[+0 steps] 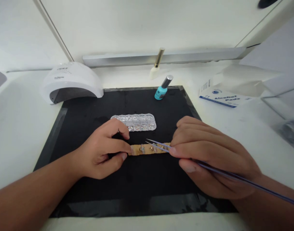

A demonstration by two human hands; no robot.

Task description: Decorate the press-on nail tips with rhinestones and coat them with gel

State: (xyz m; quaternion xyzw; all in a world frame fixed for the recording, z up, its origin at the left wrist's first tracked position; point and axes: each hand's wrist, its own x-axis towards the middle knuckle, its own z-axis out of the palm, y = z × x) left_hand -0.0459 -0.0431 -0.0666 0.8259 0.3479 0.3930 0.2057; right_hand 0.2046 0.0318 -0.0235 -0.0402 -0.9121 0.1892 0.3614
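A narrow tan strip [147,150] lies across the black mat, with several small jewelled pieces set along it. My left hand [106,147] has thumb and forefinger closed at the strip's left end, while its other fingers curl above. Between the fingers of my right hand [209,154] is a pair of thin purple tweezers [224,175]. Their pale tips point left over the strip, slightly apart, with nothing visible between them. My right fingers cover the strip's right end. Just behind my left hand sits a clear compartment box [143,122] of small rhinestones, partly hidden by that hand.
The black mat [142,189] is taped down on a white table. Behind it are a white nail lamp [72,80] at left, a turquoise polish bottle [160,91] on the mat, a cream bottle [154,71], and an alcohol pads box [221,93] at right.
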